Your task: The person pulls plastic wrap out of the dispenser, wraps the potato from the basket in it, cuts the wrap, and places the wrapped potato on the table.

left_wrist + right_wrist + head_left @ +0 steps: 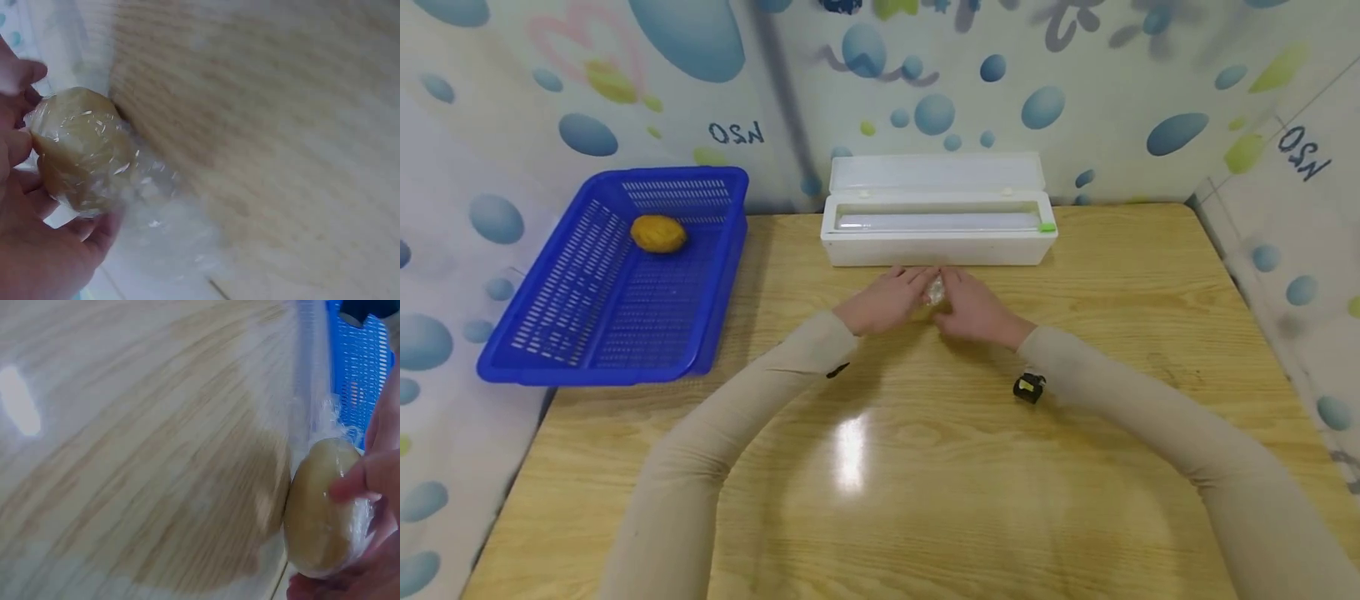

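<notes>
Both hands meet over the table just in front of the white box, around a potato (315, 519) wrapped in clear cling film. My left hand (887, 302) holds it from the left, its fingers curled about the underside in the left wrist view. On the other side my right hand (977, 310) grips it, thumb lying across the film. A loose, crumpled tail of cling film (165, 225) trails off one end. From the head view the wrapped potato (935, 292) is mostly hidden between the hands.
Behind the hands stands a white cling film box (936, 250), its lid raised, with a film roll (936, 222) inside and a green slider (1047, 227). To the left, a blue plastic basket (718, 308) holds one unwrapped potato (658, 234). Patterned walls border the wooden table (925, 500).
</notes>
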A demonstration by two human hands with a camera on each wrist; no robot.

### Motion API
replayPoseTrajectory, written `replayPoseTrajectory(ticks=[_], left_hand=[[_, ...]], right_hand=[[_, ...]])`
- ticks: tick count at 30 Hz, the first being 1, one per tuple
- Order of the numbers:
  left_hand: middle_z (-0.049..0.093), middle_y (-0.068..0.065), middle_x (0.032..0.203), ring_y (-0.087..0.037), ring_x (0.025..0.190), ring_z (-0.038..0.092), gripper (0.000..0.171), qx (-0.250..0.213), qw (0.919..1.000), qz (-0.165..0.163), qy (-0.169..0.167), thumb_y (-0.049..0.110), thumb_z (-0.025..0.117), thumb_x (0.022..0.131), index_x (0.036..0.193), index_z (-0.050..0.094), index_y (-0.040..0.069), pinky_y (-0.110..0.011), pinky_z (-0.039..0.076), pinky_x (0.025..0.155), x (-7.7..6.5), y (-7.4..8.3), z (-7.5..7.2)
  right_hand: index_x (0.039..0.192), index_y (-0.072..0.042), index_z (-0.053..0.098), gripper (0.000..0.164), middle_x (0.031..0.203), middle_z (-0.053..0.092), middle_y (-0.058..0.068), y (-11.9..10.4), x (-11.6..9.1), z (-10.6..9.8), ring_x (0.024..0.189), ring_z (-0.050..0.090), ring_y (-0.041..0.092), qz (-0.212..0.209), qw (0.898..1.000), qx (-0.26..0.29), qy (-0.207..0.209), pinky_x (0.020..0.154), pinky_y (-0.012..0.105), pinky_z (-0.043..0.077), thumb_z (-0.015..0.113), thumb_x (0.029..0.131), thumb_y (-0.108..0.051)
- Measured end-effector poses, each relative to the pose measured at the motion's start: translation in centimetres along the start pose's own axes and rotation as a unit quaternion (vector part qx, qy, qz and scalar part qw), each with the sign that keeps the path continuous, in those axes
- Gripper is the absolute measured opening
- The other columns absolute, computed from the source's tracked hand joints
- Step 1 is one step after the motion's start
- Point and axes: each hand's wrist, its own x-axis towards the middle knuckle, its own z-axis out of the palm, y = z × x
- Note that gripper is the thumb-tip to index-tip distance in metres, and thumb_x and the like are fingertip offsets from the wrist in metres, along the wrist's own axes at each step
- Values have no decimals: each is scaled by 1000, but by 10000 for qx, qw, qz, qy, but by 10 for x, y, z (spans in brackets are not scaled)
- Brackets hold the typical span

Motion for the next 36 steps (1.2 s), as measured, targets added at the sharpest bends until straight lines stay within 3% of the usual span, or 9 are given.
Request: replayPoseTrajectory(ticks=[5, 9, 12, 17, 22, 27, 33, 36], left_hand=[[31, -14, 152, -30, 137, 32, 76, -820, 9956, -263, 379, 40, 54, 98, 153, 15, 4, -47, 24, 111, -8, -8, 2], [41, -16, 143, -32, 130, 40, 91, -835, 9921, -738, 579, 53, 69, 84, 147, 28, 4, -54, 31, 104, -18, -19, 1], [55, -13, 130, -30, 119, 50, 80, -512, 9924, -1027, 438, 51, 75, 79, 136, 45, 3, -54, 36, 98, -24, -25, 1], [69, -2, 97, -22, 91, 62, 42, -385, 9928, -1128, 144, 42, 74, 83, 105, 63, 8, -53, 38, 90, -23, -23, 3], [62, 4, 76, -18, 78, 59, 30, -323, 9913, -1271, 104, 39, 74, 85, 88, 62, 12, -51, 38, 86, -22, -16, 1], [64, 4, 74, -17, 76, 60, 26, -35, 9929, -1161, 248, 39, 70, 87, 85, 68, 13, -47, 39, 85, -26, -16, 4], [70, 0, 82, -19, 78, 66, 26, 737, 9927, -800, 512, 37, 65, 92, 96, 72, 12, -45, 41, 84, -33, -4, 8], [70, -2, 80, -21, 74, 65, 27, 946, 9896, -815, 710, 37, 66, 91, 90, 71, 11, -43, 44, 77, -33, 3, 6]], right_hand=[[145, 14, 21, 89, 144, 33, 34, 0, 2, -5, 130, 38, 43, -232, 9995, -9, -230, 106, 49, 33, 72, 80, -18], [145, 14, 24, 88, 141, 38, 32, 4, 2, -9, 125, 44, 42, -279, 9992, 39, -298, 104, 48, 36, 75, 79, -15], [146, 13, 22, 91, 142, 36, 32, 5, 2, -12, 127, 41, 42, -263, 9989, 141, -374, 106, 48, 33, 76, 79, -14], [153, -1, 13, 100, 151, 24, 28, 1, 6, -12, 136, 27, 42, -503, 9974, 312, -400, 109, 54, 24, 78, 81, -25], [152, -10, 26, 88, 151, 29, 19, -5, 13, -8, 137, 26, 40, -884, 9921, -789, -412, 104, 62, 28, 72, 85, -42], [151, -14, 32, 81, 149, 37, 12, -8, 17, -12, 135, 32, 37, -731, 9853, -1465, -485, 101, 63, 29, 73, 85, -39], [150, -17, 34, 80, 150, 38, 10, -8, 20, -23, 135, 34, 34, -816, 9801, -1656, -733, 100, 64, 29, 74, 84, -39], [149, -16, 38, 77, 148, 40, 9, -8, 21, -30, 135, 33, 33, -934, 9799, -1581, -774, 100, 64, 28, 76, 84, -33]])
